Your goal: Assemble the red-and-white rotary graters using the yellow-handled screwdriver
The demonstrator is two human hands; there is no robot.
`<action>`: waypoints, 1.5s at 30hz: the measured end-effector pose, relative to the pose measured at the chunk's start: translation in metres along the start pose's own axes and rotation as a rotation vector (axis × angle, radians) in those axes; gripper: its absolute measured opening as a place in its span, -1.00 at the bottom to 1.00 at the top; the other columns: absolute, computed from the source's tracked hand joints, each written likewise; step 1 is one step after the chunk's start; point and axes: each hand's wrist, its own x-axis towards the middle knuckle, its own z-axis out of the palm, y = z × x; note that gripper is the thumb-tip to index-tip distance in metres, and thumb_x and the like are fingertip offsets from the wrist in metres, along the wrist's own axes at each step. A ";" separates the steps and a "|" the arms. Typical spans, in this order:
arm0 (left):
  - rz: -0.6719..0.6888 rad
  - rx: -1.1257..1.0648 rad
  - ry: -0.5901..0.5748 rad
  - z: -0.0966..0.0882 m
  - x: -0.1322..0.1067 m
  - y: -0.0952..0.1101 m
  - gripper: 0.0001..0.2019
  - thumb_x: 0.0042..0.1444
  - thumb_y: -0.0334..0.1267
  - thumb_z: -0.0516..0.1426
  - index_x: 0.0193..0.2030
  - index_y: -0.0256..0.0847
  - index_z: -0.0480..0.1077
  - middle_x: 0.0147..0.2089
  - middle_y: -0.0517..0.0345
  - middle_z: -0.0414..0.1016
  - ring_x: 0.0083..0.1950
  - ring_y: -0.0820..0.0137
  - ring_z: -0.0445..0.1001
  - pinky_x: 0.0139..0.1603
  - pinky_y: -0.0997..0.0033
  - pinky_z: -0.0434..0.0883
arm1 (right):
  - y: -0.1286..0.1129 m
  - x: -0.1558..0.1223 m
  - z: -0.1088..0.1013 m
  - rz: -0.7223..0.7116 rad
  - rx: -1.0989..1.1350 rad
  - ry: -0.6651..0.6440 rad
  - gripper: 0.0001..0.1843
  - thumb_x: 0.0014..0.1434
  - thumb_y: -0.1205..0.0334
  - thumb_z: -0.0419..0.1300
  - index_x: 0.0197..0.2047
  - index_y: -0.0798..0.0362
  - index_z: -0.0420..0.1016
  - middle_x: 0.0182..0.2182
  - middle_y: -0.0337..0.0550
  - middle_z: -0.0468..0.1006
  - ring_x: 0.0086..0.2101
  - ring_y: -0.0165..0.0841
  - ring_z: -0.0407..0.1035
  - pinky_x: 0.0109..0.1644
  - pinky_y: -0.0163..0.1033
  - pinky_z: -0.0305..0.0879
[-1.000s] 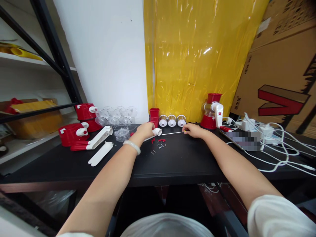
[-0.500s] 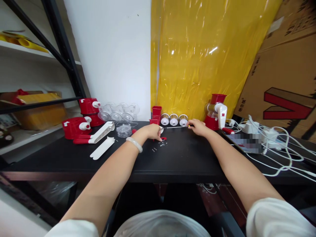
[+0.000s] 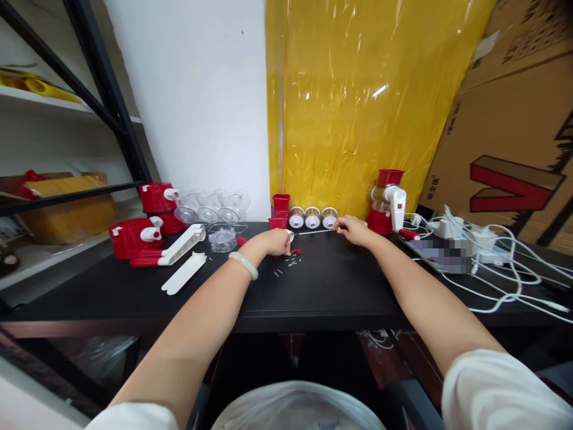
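- Left hand (image 3: 274, 242), near the surface's (image 3: 313, 292) rear edge: grip closed on small white part (image 3: 290, 235).
- Right hand (image 3: 356, 230): grip pinches thin rod (image 3: 316, 232), long axis parallel to that edge, tip just beside the white part.

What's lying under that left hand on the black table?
Small red pieces and a white part poke out beside the left hand. Whatever lies beneath the palm itself is covered.
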 end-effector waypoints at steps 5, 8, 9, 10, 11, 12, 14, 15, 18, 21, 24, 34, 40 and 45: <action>0.077 -0.076 0.091 -0.001 0.002 -0.008 -0.93 -0.01 -0.39 0.17 -0.37 -0.22 0.50 -0.34 0.12 0.60 -0.35 0.42 0.50 -0.36 0.53 0.30 | 0.001 -0.001 -0.002 0.006 0.003 -0.008 -0.83 0.18 0.31 0.17 -0.18 -0.11 0.53 -0.11 -0.15 0.50 -0.02 -0.21 0.33 -0.01 -0.06 0.18; 0.104 -0.144 0.182 -0.002 0.005 -0.017 -0.91 0.02 -0.37 0.15 -0.33 -0.23 0.49 -0.32 0.10 0.60 -0.32 0.40 0.52 -0.30 0.52 0.33 | -0.001 -0.002 -0.003 0.009 0.008 -0.026 -0.82 0.18 0.32 0.17 -0.18 -0.11 0.53 -0.13 -0.14 0.50 -0.02 -0.19 0.33 0.00 -0.03 0.17; 0.105 -0.169 0.206 -0.003 0.006 -0.019 -0.91 0.03 -0.37 0.15 -0.32 -0.23 0.49 -0.31 0.10 0.60 -0.31 0.40 0.52 -0.28 0.51 0.33 | -0.001 -0.002 -0.004 0.008 0.007 -0.030 -0.82 0.18 0.32 0.17 -0.18 -0.11 0.53 -0.13 -0.14 0.50 -0.02 -0.19 0.33 0.00 -0.02 0.17; 0.104 -0.191 0.227 -0.003 0.006 -0.021 -0.91 0.03 -0.36 0.15 -0.32 -0.24 0.48 -0.30 0.09 0.61 -0.30 0.40 0.53 -0.26 0.51 0.34 | -0.002 -0.002 -0.004 0.007 0.005 -0.030 -0.82 0.18 0.32 0.17 -0.19 -0.11 0.53 -0.13 -0.13 0.50 -0.02 -0.19 0.32 0.00 -0.02 0.16; 0.101 -0.208 0.246 -0.003 0.006 -0.023 -0.92 0.04 -0.35 0.15 -0.33 -0.24 0.47 -0.30 0.09 0.61 -0.29 0.39 0.53 -0.25 0.50 0.35 | -0.003 -0.002 -0.004 0.007 0.004 -0.027 -0.83 0.18 0.31 0.17 -0.19 -0.11 0.53 -0.12 -0.13 0.50 -0.01 -0.18 0.32 0.01 -0.01 0.16; 0.096 -0.224 0.265 -0.004 0.007 -0.024 -0.93 0.05 -0.32 0.15 -0.34 -0.24 0.46 -0.30 0.08 0.60 -0.29 0.39 0.53 -0.24 0.50 0.35 | -0.004 -0.002 -0.004 0.008 0.004 -0.021 -0.83 0.18 0.31 0.17 -0.19 -0.11 0.54 -0.12 -0.13 0.49 -0.01 -0.18 0.31 0.01 0.00 0.15; 0.082 -0.268 0.309 -0.004 0.008 -0.028 -0.90 0.08 -0.25 0.16 -0.35 -0.24 0.44 -0.33 0.09 0.59 -0.31 0.39 0.52 -0.26 0.48 0.36 | -0.006 -0.002 -0.004 0.007 0.011 -0.003 -0.84 0.18 0.30 0.18 -0.20 -0.12 0.53 -0.13 -0.13 0.50 -0.01 -0.18 0.31 0.02 0.00 0.13; 0.069 -0.302 0.334 -0.003 0.008 -0.030 -0.88 0.09 -0.23 0.16 -0.34 -0.24 0.43 -0.35 0.10 0.58 -0.34 0.40 0.51 -0.29 0.48 0.36 | -0.007 -0.002 -0.004 0.002 0.014 0.009 -0.84 0.18 0.29 0.18 -0.20 -0.12 0.53 -0.14 -0.14 0.50 -0.01 -0.18 0.31 0.03 0.00 0.12; 0.009 -0.409 0.417 -0.001 0.011 -0.037 -0.86 0.10 -0.20 0.16 -0.32 -0.25 0.40 -0.42 0.15 0.53 -0.42 0.43 0.48 -0.36 0.48 0.37 | -0.011 -0.001 -0.004 -0.027 0.019 0.053 -0.84 0.19 0.29 0.17 -0.19 -0.12 0.53 -0.14 -0.13 0.49 -0.02 -0.19 0.30 0.03 -0.03 0.10; -0.001 -0.495 0.466 0.001 0.014 -0.041 -0.86 0.11 -0.21 0.16 -0.32 -0.25 0.39 -0.44 0.18 0.49 -0.44 0.46 0.45 -0.39 0.49 0.37 | -0.014 -0.002 -0.004 -0.043 0.025 0.119 -0.83 0.20 0.28 0.16 -0.16 -0.12 0.52 -0.12 -0.10 0.48 -0.03 -0.18 0.30 0.03 -0.03 0.08; 0.005 -0.552 0.457 0.002 0.015 -0.041 -0.87 0.12 -0.23 0.15 -0.32 -0.26 0.37 -0.44 0.20 0.46 -0.47 0.49 0.41 -0.40 0.50 0.36 | -0.017 -0.004 -0.005 -0.043 0.029 0.176 -0.83 0.20 0.29 0.15 -0.16 -0.11 0.51 -0.12 -0.09 0.47 -0.03 -0.17 0.29 0.06 -0.01 0.04; 0.006 -0.371 0.525 0.001 0.015 -0.043 -0.85 0.13 -0.22 0.14 -0.27 -0.27 0.42 -0.36 0.14 0.52 -0.36 0.45 0.43 -0.25 0.44 0.37 | -0.019 -0.006 -0.007 -0.054 0.015 0.189 -0.81 0.22 0.30 0.11 -0.15 -0.11 0.51 -0.13 -0.07 0.46 -0.04 -0.16 0.25 0.07 -0.02 -0.01; 0.029 -0.342 0.525 0.003 0.017 -0.044 -0.84 0.15 -0.21 0.13 -0.26 -0.27 0.42 -0.35 0.13 0.53 -0.36 0.43 0.43 -0.21 0.41 0.37 | -0.019 -0.006 -0.008 -0.057 0.008 0.185 -0.82 0.23 0.29 0.11 -0.16 -0.10 0.51 -0.13 -0.08 0.45 -0.04 -0.16 0.26 0.08 0.00 -0.01; 0.037 -0.314 0.528 0.003 0.018 -0.046 -0.82 0.14 -0.20 0.12 -0.25 -0.27 0.43 -0.31 0.09 0.54 -0.32 0.40 0.45 -0.20 0.40 0.37 | -0.020 -0.007 -0.009 -0.058 0.013 0.195 -0.82 0.24 0.27 0.10 -0.14 -0.10 0.50 -0.13 -0.08 0.45 -0.04 -0.18 0.26 0.07 -0.02 -0.01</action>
